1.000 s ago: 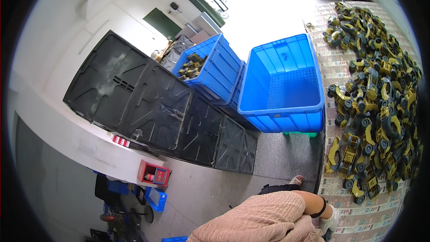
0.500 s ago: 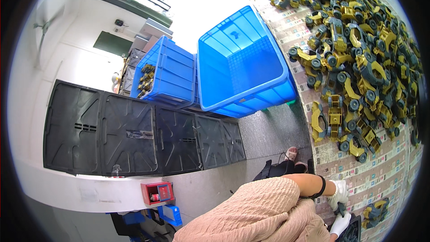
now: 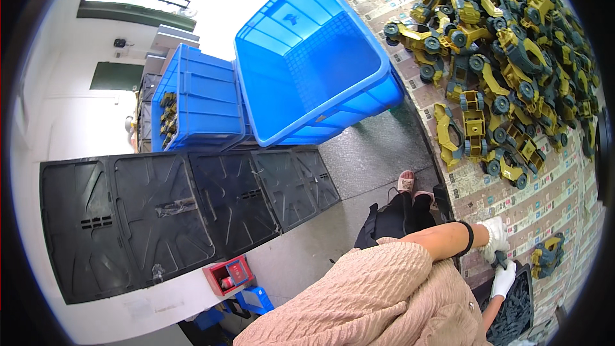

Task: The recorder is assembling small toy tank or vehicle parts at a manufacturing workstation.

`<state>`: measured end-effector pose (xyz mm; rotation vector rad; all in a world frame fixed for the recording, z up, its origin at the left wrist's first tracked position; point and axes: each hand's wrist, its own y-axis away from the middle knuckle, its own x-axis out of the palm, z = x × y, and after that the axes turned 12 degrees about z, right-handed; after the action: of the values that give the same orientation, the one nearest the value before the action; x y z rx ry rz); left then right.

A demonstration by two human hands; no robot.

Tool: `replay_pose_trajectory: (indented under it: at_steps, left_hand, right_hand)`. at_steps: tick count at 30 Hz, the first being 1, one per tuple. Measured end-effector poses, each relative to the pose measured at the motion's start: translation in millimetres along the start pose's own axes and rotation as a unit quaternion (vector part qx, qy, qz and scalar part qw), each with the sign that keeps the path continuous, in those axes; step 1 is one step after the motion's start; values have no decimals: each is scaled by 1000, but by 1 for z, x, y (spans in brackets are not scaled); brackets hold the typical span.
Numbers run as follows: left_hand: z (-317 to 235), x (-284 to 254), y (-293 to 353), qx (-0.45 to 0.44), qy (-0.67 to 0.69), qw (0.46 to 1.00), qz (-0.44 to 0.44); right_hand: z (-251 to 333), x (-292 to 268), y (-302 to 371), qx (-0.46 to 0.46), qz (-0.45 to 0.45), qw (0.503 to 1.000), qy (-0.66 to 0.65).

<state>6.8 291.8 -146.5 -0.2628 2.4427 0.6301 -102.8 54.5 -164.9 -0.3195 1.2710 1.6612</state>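
Where both hands (image 3: 494,234) (image 3: 504,280) meet, dark part (image 3: 500,259) pinched

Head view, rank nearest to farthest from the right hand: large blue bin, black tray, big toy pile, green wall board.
From the right hand:
1. Black tray: right beside it, lower right.
2. Big toy pile: upper right.
3. Large blue bin: upper middle.
4. Green wall board: far left.

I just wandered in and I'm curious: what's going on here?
A person has a small dark piece between their white-gloved left hand and right hand, by a black tray of dark pieces. Yellow-and-grey toy vehicles lie heaped farther along the table; a large blue bin stands beside it.
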Motion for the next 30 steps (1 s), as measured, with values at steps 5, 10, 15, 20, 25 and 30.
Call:
replay_pose_trajectory:
  at_steps: [5, 10, 15, 20, 25, 30]
  left_hand:
    - [-14, -5, -9, 32, 8, 999, 3]
    - [-6, -21, 13, 106, 97, 990, 3]
    - [-17, -47, 14, 0, -88, 991, 100]
    - [-46, -76, 18, 99, -144, 984, 41]
    - [-62, -88, 9, 181, -201, 962, -26]
    - [-65, -88, -16, 198, -288, 937, -20]
  right_hand:
    - [-17, 4, 16, 16, -54, 998, 9]
    - [43, 16, 29, 31, -132, 990, 36]
    - [64, 23, 47, 35, -182, 971, -154]
    - [83, 8, 75, 52, -162, 892, -418]
    - [82, 5, 79, 17, -168, 825, -539]
    - [73, 20, 65, 27, -208, 842, -497]
